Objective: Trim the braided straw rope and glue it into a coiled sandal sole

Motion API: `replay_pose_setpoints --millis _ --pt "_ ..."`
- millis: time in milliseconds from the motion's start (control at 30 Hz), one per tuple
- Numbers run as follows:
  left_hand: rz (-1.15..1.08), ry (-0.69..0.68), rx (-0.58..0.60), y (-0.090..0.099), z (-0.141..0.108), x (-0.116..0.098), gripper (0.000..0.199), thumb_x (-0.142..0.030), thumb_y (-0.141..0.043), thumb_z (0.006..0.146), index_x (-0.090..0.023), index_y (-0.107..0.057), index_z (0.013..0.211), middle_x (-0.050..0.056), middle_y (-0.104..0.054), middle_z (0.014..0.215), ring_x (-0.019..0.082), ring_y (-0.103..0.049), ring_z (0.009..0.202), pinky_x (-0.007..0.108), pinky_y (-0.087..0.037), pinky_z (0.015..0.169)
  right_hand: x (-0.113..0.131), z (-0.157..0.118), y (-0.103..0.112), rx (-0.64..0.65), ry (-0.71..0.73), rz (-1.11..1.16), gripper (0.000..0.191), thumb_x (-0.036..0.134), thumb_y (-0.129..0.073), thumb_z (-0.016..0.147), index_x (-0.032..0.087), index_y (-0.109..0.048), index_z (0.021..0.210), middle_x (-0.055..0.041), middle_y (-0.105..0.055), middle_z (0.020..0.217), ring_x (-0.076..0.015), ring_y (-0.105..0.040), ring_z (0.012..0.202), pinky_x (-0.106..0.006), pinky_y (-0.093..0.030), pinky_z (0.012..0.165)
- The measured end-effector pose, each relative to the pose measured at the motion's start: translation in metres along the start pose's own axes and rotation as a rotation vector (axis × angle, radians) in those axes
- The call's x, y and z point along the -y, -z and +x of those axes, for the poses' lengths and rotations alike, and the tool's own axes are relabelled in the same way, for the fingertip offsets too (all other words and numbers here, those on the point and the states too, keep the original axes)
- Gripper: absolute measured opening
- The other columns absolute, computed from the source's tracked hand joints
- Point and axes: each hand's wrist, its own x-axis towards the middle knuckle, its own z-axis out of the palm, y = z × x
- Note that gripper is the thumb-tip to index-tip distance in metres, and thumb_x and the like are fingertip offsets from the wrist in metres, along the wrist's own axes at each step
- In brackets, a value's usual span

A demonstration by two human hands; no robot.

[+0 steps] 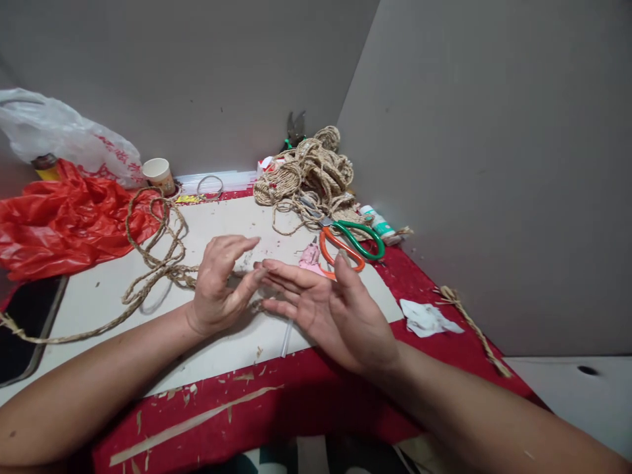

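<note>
My left hand (224,283) hovers over a white board (99,316), fingers bent and spread apart. Facing it, my right hand (340,309) is held palm up with fingers stretched, their tips close to the left thumb. I see nothing gripped in either hand. A braided straw rope (158,270) lies in loose loops on the board, and one end runs behind my left hand. Partly hidden behind my right hand is a pink glue gun (311,255); a clear stick (286,339) shows below the fingers. Scissors (340,243) with orange and green handles lie just beyond the right hand.
A heap of braided rope (316,171) sits at the back, near pruning shears (295,128) and a white bottle (378,224). Left are a red plastic bag (74,224), paper cup (158,174) and phone (29,322). Straw scraps litter the red cloth (296,395). Grey panels stand behind and right.
</note>
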Motion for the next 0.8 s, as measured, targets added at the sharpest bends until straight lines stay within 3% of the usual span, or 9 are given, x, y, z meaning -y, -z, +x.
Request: replay_pose_setpoints --millis 133,333,533,800 --pt "-0.013 -0.05 0.027 0.0 0.002 -0.004 0.024 -0.026 -0.065 0.085 -0.021 -0.061 0.108 0.006 -0.067 0.089 0.02 -0.062 0.085 0.037 -0.051 0.078 -0.0014 0.0018 0.0016 0.005 0.002 0.001 0.067 0.072 -0.038 0.089 0.019 -0.07 0.114 -0.0124 -0.063 0.127 -0.0255 -0.053 0.123 -0.044 -0.038 0.105" --pt "-0.118 0.002 0.051 -0.0013 0.0048 -0.0054 0.009 -0.018 -0.066 0.085 -0.021 -0.067 0.093 0.003 -0.067 0.078 0.017 -0.059 0.076 0.034 -0.05 0.074 -0.0028 0.0022 0.0033 0.031 -0.012 -0.012 0.069 0.074 -0.039 0.087 0.018 -0.069 0.114 -0.0131 -0.06 0.131 -0.0276 -0.05 0.127 -0.046 -0.035 0.106" --pt "-0.121 -0.022 0.06 -0.0005 0.0061 -0.0051 0.007 -0.015 -0.065 0.085 -0.021 -0.065 0.09 0.002 -0.066 0.076 0.016 -0.06 0.073 0.035 -0.051 0.074 -0.0023 0.001 0.0027 0.052 -0.043 -0.04 0.068 0.072 -0.039 0.087 0.017 -0.067 0.117 -0.0144 -0.056 0.137 -0.0278 -0.047 0.13 -0.046 -0.035 0.107" --pt "0.019 -0.23 0.077 0.0045 0.0066 -0.0016 0.017 -0.009 -0.059 0.082 -0.019 -0.059 0.095 0.004 -0.06 0.077 0.017 -0.055 0.071 0.038 -0.051 0.076 -0.0018 -0.0023 0.001 0.126 -0.068 -0.034 0.072 0.072 -0.039 0.087 0.018 -0.058 0.13 -0.0135 -0.045 0.147 -0.0277 -0.041 0.134 -0.046 -0.033 0.108"
